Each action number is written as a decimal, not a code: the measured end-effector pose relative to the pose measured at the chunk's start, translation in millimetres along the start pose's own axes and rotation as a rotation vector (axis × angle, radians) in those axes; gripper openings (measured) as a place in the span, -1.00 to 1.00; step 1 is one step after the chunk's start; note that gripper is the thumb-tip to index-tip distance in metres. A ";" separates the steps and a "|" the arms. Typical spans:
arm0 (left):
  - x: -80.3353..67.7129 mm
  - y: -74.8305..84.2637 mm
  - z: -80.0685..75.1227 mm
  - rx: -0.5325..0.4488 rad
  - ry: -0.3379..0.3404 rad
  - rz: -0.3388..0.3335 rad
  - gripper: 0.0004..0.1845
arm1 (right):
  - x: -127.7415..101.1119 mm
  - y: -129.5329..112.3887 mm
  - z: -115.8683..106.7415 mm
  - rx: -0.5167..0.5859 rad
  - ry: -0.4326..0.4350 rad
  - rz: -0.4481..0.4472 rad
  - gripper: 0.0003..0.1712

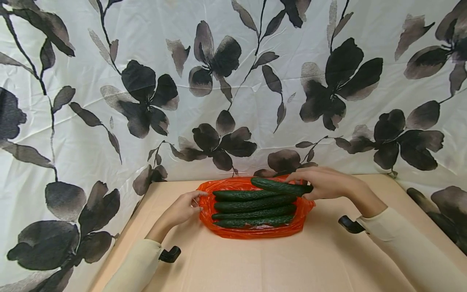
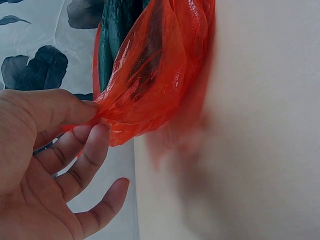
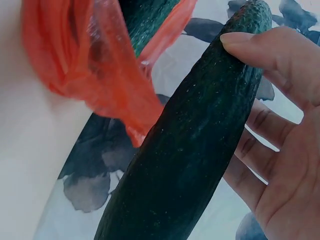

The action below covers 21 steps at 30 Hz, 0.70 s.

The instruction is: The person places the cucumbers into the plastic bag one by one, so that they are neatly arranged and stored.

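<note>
An orange plastic bag (image 1: 251, 232) lies flat on the table with several dark green cucumbers (image 1: 255, 202) side by side on it. My right hand (image 1: 324, 183) grips one more cucumber (image 1: 280, 186) at its right end, above the far side of the pile; in the right wrist view this cucumber (image 3: 195, 145) fills the frame beside the bag (image 3: 95, 65). My left hand (image 1: 184, 207) pinches the bag's left edge between thumb and forefinger, and the left wrist view shows the pinched bag (image 2: 145, 85) with the other fingers (image 2: 100, 150) curled loosely below.
The beige table (image 1: 255, 263) runs toward me from the bag. A white cloth with dark flower prints (image 1: 219, 81) hangs as a backdrop right behind the bag and wraps both sides of the table.
</note>
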<state>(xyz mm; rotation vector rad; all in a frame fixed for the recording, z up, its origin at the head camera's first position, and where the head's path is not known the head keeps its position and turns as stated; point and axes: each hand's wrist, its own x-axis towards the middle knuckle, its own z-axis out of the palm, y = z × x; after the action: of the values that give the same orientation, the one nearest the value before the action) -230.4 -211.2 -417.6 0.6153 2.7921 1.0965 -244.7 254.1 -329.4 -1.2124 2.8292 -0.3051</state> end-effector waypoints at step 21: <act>2.2 2.6 -1.0 -0.008 0.003 -0.023 -0.50 | 39.6 -26.3 1.1 0.055 -0.083 -0.056 -0.38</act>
<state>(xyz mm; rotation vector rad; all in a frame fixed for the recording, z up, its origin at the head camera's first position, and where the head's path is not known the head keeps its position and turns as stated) -231.7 -209.2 -415.0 0.5795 2.7894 1.1043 -253.2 207.7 -324.0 -1.2641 2.7026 -0.3243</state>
